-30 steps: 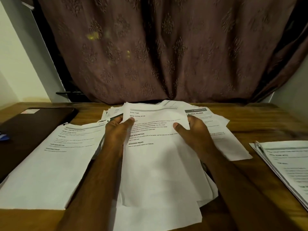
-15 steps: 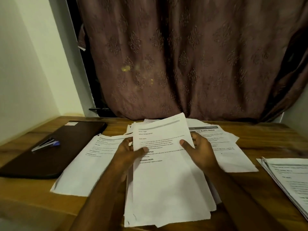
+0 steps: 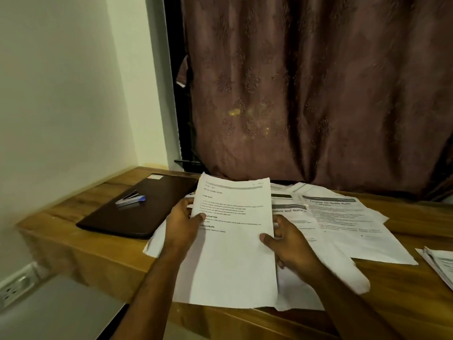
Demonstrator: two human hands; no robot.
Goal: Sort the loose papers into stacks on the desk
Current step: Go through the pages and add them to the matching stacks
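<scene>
We find the held sheet (image 3: 235, 241), white and printed with bold headings over short lines of text, raised above the near edge of the tabletop (image 3: 73, 231). The left hand (image 3: 182, 228) grips its left margin, thumb curled onto the face; the right hand (image 3: 289, 244) grips the right margin the same way. Behind it lie loose papers (image 3: 343, 224), overlapped and fanned. A further stack (image 3: 441, 266) at the right is cut off by the frame. The print is too blurred for us to read in full, and the held sheet hides the papers beneath it. The tabletop is grained brown wood. A dark flat case (image 3: 142, 212) with rounded corners carries a stapler (image 3: 130, 200).
</scene>
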